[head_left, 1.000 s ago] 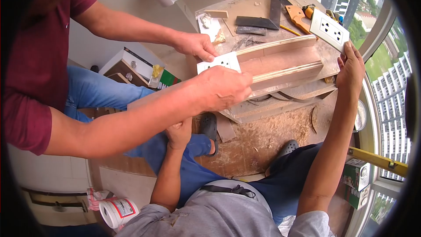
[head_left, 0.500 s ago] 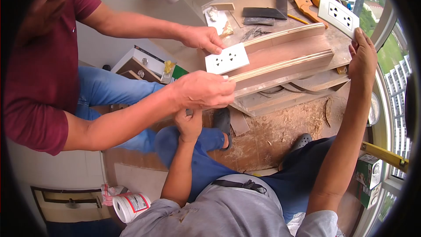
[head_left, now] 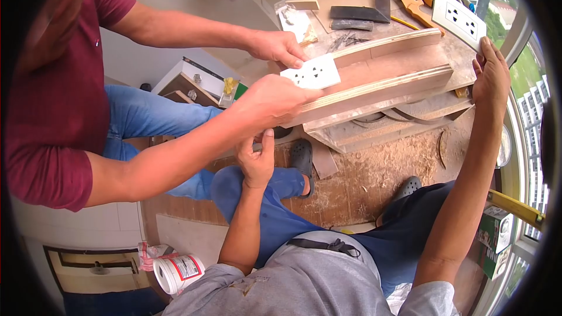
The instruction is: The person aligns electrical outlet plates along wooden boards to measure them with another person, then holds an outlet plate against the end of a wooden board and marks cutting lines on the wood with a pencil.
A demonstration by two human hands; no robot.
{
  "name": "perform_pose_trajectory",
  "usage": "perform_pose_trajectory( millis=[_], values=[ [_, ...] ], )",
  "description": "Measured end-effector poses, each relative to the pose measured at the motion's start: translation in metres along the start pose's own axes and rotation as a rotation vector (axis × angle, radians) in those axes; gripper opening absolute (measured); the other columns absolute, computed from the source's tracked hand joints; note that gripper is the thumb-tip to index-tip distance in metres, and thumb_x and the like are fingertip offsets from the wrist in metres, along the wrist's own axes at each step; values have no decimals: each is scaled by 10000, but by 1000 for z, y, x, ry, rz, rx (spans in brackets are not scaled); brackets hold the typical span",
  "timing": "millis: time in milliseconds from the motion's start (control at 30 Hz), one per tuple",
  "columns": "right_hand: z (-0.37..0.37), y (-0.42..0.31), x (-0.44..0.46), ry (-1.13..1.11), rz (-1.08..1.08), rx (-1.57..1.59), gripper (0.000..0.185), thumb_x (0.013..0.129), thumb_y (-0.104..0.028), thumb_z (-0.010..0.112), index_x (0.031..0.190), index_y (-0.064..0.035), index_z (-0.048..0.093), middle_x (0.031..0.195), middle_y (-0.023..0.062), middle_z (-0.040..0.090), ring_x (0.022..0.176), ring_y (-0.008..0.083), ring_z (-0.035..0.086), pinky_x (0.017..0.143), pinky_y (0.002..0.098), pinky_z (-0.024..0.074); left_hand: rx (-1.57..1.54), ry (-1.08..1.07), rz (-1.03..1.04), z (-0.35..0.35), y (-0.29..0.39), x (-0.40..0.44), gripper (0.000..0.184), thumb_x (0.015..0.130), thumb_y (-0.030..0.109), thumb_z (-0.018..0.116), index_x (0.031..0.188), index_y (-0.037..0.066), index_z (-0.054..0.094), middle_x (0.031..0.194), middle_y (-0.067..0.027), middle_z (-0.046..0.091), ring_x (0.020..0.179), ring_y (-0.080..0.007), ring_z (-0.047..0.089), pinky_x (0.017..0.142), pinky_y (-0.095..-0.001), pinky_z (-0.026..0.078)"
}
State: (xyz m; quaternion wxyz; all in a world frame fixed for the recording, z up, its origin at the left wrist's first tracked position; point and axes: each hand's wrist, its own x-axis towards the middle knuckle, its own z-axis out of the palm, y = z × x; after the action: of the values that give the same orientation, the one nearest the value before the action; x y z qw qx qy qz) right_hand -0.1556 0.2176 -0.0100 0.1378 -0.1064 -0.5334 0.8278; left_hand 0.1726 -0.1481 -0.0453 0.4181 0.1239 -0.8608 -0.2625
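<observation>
Socket plates point(head_left: 459, 21), two: one clamped in right hand point(head_left: 492, 76), one in co-worker's hands point(head_left: 278, 98); left hand point(head_left: 256, 162) grip apart.

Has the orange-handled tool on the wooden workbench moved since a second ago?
No. Judged against the flat black L-shaped piece beside it, the orange-handled tool keeps its place; the whole view has shifted instead.

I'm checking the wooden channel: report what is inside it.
In the wooden channel, bare board shows; a white socket plate and a co-worker's hand hide what lies at its left end.
</observation>
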Motion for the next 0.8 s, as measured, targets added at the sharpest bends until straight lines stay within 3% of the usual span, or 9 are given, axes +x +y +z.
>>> perform_pose_trajectory(
  millis=[133, 200, 300, 400, 467, 533, 700, 800],
  values=[
    [1, 0, -2, -8, -4, -6, 402, 906, -282, 753, 1211, -32, 676, 1056, 20, 677, 985, 136, 575, 943, 309, 397, 41, -53, -16, -5, -11, -2, 180, 857, 21, 714, 1030, -18, 682, 887, -124, 697, 736, -230, 648, 702, -362, 509],
    [2, -1, -2, -16, 2, -21, 379, 913, -270, 746, 1201, -34, 680, 1015, 1, 675, 940, 109, 569, 915, 302, 399, 98, 13, 159, -4, -22, -3, 190, 850, 29, 719, 1030, -22, 690, 937, -157, 716, 858, -302, 685, 794, -407, 513],
    [4, -2, -5, -3, -2, -8, 363, 919, -251, 736, 1204, -34, 676, 987, -11, 670, 891, 86, 560, 879, 282, 400, 39, -78, 76, -8, -23, -9, 183, 856, 57, 719, 1019, -24, 699, 974, -176, 722, 957, -336, 687, 872, -421, 498],
    [1, 0, 0, -40, -8, 8, 357, 927, -232, 724, 1215, -27, 667, 964, -20, 662, 861, 79, 551, 832, 254, 405, 37, -115, -1, -6, -19, -11, 197, 849, 21, 708, 1032, -50, 689, 1011, -166, 726, 992, -262, 676, 922, -379, 482],
    [3, -3, -3, -17, -34, -54, 322, 941, -210, 700, 1205, -28, 669, 890, -48, 635, 765, 55, 530, 723, 220, 404, 26, -115, 1, -7, -16, -9, 206, 852, 25, 710, 1042, -51, 689, 1016, -167, 726, 994, -266, 678, 929, -374, 482],
    [9, -6, -10, -4, -26, -14, 285, 946, -205, 692, 1182, -46, 685, 830, -61, 612, 718, 42, 513, 692, 212, 396, 17, -108, 7, -6, -14, -7, 214, 855, 29, 711, 1052, -52, 690, 1021, -168, 727, 996, -270, 680, 935, -368, 482],
    [8, -7, -18, -14, -36, -26, 156, 947, -187, 683, 1052, -73, 703, 788, -63, 601, 700, 36, 509, 704, 220, 403, 40, -39, 26, -9, -11, -4, 196, 879, 56, 711, 1041, -52, 689, 1011, -167, 725, 958, -274, 679, 896, -384, 494],
    [8, -9, -21, 2, -27, -1, 171, 947, -185, 683, 1067, -66, 700, 827, -55, 627, 717, 43, 512, 728, 222, 404, -3, -53, -17, -9, -15, -9, 194, 875, 57, 716, 1028, -57, 686, 986, -168, 723, 940, -282, 679, 872, -391, 499]
  ],
)
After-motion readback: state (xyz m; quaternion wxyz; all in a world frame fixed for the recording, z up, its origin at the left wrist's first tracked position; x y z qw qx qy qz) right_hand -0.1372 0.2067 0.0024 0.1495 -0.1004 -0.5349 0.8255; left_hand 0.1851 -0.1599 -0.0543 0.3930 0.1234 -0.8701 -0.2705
